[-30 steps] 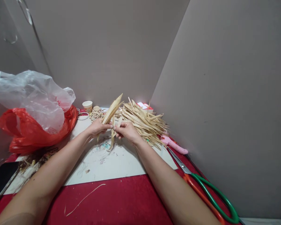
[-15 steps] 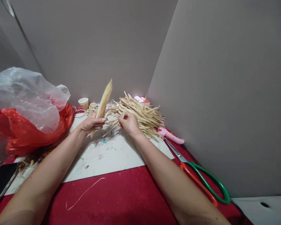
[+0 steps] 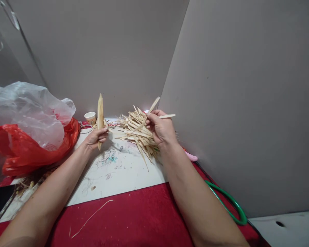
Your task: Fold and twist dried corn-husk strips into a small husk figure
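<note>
Pale strips (image 3: 154, 104) in right grip (image 3: 162, 129)

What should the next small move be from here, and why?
I'd probably lower the right hand and lay its narrow strips on the straw-coloured pile: that hand is right at the pile with the strips in its grip, while the left hand holds a wider piece upright, apart from the pile.

Apparent room before strip pile (image 3: 137, 136)
</note>
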### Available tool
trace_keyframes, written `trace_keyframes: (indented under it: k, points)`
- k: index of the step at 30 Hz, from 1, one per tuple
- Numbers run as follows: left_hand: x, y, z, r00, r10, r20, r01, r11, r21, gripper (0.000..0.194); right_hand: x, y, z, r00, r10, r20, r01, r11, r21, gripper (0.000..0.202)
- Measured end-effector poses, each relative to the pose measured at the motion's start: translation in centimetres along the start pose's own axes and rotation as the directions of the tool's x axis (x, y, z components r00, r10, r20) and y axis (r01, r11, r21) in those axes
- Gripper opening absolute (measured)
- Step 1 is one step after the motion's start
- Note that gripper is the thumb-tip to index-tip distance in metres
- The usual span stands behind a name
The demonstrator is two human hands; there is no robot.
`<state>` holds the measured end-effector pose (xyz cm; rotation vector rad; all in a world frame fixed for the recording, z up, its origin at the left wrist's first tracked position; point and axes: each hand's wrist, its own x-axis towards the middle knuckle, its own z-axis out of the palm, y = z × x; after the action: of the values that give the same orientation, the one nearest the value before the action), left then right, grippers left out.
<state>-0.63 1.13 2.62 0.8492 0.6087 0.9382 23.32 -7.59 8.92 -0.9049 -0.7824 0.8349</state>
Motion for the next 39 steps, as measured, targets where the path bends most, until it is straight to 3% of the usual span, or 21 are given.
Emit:
trace_keyframes:
  k: [2,4,7,10,13,15,16,19,20,22,25,29,31,33,34,36,39]
  points:
    - [0.1,0.1,-0.2,1.000,0.016,-0.025,-0.016,1.000,0.000,0.021,-0.8,-2.3,-0.3,0.997,0.005,0.079,-0.007,1.000,0.026,0.020]
    - [0.2,0.2,-0.7,0.997,0.036,-0.070,-0.037,0.999,-0.004,0.020,-1.8,-5.5,-1.4,0.990,-0.106,0.097,0.103,0.994,0.039,0.023]
    - [0.4,0.1,-1.5,0.989,0.063,-0.135,-0.066,0.998,-0.017,0.017,-3.5,-10.2,-3.6,0.948,-0.316,0.035,0.313,0.948,0.065,0.023]
    - [0.3,-0.2,-1.4,0.989,0.072,-0.126,-0.075,0.997,-0.021,0.017,-4.5,-12.1,-4.4,0.905,-0.418,-0.075,0.423,0.904,0.057,0.018]
    - [-0.3,-0.7,-0.4,0.995,0.074,-0.061,-0.074,0.997,-0.001,0.023,-4.4,-9.5,-2.8,0.930,-0.365,-0.055,0.358,0.928,-0.104,0.018]
    - [-0.7,-1.2,0.4,0.997,0.079,-0.022,-0.078,0.996,0.041,0.027,-4.0,-5.9,-0.9,0.979,-0.165,0.122,0.192,0.945,-0.264,0.017]
    - [-0.8,-1.4,0.8,0.997,0.080,-0.004,-0.080,0.995,0.067,0.029,-3.8,-3.9,0.0,0.975,-0.044,0.219,0.114,0.941,-0.318,0.020]
    - [-1.2,-2.0,1.7,0.996,0.074,0.047,-0.081,0.986,0.146,0.032,-3.5,1.9,2.6,0.889,0.289,0.355,-0.111,0.889,-0.445,0.022]
    - [-1.2,-2.2,2.0,0.996,0.065,0.066,-0.076,0.981,0.177,0.032,-3.4,3.4,3.1,0.860,0.357,0.365,-0.144,0.856,-0.496,0.016]
    - [-1.4,-2.4,2.4,0.994,0.045,0.098,-0.067,0.969,0.236,0.033,-3.3,5.1,3.7,0.831,0.375,0.412,-0.092,0.821,-0.563,0.012]
    - [-1.5,-2.5,2.7,0.992,0.029,0.120,-0.060,0.964,0.259,0.036,-3.1,4.4,3.3,0.857,0.298,0.420,0.011,0.805,-0.594,0.020]
    - [-1.1,-2.4,2.1,0.995,0.039,0.089,-0.054,0.983,0.176,0.036,-1.4,-0.1,0.9,0.925,0.159,0.346,0.128,0.726,-0.675,0.017]
    - [-0.6,-2.5,1.4,0.998,0.037,0.055,-0.045,0.988,0.147,0.033,0.5,-2.5,-0.6,0.946,0.016,0.325,0.251,0.599,-0.760,0.014]
    - [0.0,-2.7,0.8,0.999,0.032,0.024,-0.035,0.991,0.130,0.029,3.1,-4.0,-1.7,0.933,-0.155,0.323,0.358,0.351,-0.865,0.022]
    - [0.2,-2.8,0.5,1.000,0.028,0.011,-0.029,0.991,0.127,0.028,4.4,-4.4,-2.0,0.934,-0.177,0.311,0.353,0.306,-0.884,0.026]
    - [0.4,-3.1,0.1,1.000,0.020,-0.010,-0.019,0.991,0.129,0.026,6.8,-4.0,-2.2,0.959,-0.139,0.248,0.278,0.265,-0.923,0.035]
    - [0.2,-3.5,-0.1,1.000,0.003,-0.021,0.000,0.990,0.139,0.028,9.1,-1.9,-1.4,0.989,0.038,0.146,0.128,0.304,-0.944,0.036]
